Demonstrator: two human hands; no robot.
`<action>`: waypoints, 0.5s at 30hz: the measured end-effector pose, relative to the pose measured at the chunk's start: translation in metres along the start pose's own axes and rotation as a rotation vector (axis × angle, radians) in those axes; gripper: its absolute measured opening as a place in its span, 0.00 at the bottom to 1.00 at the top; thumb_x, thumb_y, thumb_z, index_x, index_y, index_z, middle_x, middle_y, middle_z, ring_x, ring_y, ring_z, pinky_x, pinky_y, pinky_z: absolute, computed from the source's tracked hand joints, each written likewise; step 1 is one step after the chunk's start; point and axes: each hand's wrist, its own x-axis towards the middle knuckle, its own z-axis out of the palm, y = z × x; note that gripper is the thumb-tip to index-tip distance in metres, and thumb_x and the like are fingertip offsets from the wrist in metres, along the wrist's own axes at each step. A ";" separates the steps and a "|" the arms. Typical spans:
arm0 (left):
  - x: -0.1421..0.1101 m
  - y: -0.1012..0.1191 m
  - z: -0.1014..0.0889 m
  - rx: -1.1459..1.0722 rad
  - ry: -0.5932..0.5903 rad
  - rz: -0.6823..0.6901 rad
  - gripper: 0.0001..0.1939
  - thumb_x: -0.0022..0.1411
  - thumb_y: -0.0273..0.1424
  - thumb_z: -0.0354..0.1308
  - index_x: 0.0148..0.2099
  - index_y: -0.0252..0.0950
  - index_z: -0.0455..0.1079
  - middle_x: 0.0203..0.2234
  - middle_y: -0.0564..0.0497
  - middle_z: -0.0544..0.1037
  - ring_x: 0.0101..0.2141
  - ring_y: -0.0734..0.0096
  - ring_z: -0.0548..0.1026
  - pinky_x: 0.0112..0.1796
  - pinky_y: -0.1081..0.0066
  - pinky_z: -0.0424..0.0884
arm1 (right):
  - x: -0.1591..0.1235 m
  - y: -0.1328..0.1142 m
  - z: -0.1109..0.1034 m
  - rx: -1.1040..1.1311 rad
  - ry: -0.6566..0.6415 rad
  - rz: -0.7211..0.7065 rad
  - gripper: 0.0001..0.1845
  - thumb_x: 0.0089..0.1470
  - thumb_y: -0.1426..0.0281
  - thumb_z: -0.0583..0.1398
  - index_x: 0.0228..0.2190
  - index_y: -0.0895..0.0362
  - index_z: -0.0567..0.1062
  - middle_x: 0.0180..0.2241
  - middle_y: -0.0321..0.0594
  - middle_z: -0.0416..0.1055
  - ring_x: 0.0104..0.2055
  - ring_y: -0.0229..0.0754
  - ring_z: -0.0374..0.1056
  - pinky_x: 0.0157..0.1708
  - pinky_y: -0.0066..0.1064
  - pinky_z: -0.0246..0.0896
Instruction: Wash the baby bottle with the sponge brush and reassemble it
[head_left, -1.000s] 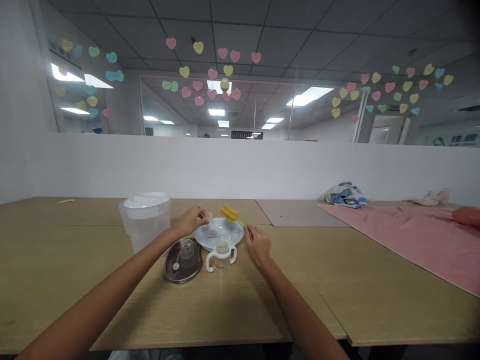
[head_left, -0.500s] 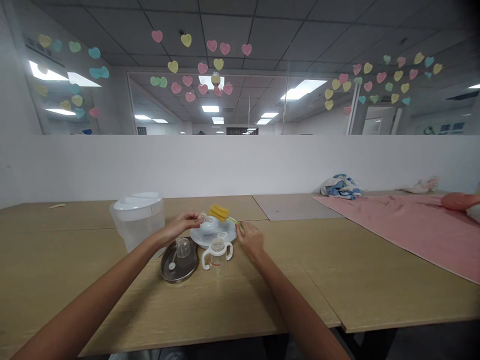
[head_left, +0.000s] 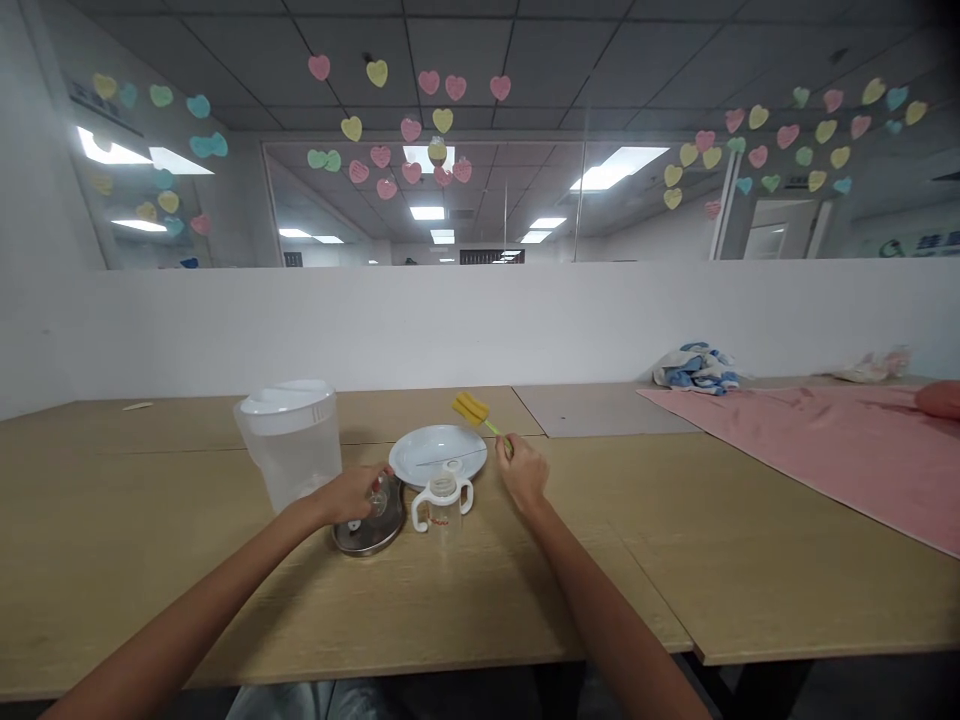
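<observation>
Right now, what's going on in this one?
A person's right hand holds a yellow-headed brush, the head pointing away from the person. The left hand is at a clear cup in the metal tray; whether it is held is unclear. A two-handled bottle stands in front of the white dish.

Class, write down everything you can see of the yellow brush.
The yellow brush has a chunky, sponge-looking head on a thin yellow-green handle. The right hand grips the handle, covering its end. The brush slants, head up and to the left, appearing beside the far right rim of the white bowl. Whether it is wet, I cannot tell.
</observation>
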 end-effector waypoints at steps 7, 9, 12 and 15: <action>0.012 -0.004 0.007 -0.022 -0.006 0.040 0.21 0.35 0.25 0.53 0.37 0.39 0.68 0.29 0.51 0.74 0.32 0.60 0.72 0.31 0.70 0.65 | 0.001 0.000 -0.003 -0.012 0.000 0.003 0.19 0.57 0.61 0.50 0.26 0.57 0.74 0.21 0.38 0.70 0.20 0.34 0.58 0.22 0.28 0.35; 0.019 0.002 -0.003 0.027 0.051 0.051 0.21 0.39 0.26 0.53 0.40 0.37 0.68 0.33 0.48 0.75 0.34 0.60 0.72 0.33 0.69 0.66 | 0.001 -0.001 -0.004 -0.004 0.005 -0.001 0.20 0.58 0.60 0.49 0.25 0.57 0.74 0.20 0.38 0.70 0.19 0.34 0.58 0.22 0.28 0.36; 0.037 0.021 -0.012 0.096 0.155 0.053 0.18 0.48 0.27 0.48 0.43 0.35 0.69 0.37 0.44 0.75 0.37 0.62 0.73 0.38 0.67 0.67 | 0.001 -0.002 -0.005 0.016 0.010 -0.005 0.21 0.58 0.60 0.48 0.26 0.57 0.74 0.21 0.38 0.71 0.20 0.34 0.59 0.22 0.28 0.37; 0.062 0.041 0.001 0.100 0.115 0.064 0.15 0.49 0.26 0.49 0.38 0.35 0.72 0.36 0.45 0.77 0.37 0.63 0.73 0.40 0.67 0.66 | 0.000 -0.004 -0.007 0.010 -0.005 0.015 0.20 0.57 0.61 0.49 0.26 0.57 0.74 0.21 0.38 0.71 0.21 0.34 0.59 0.22 0.28 0.36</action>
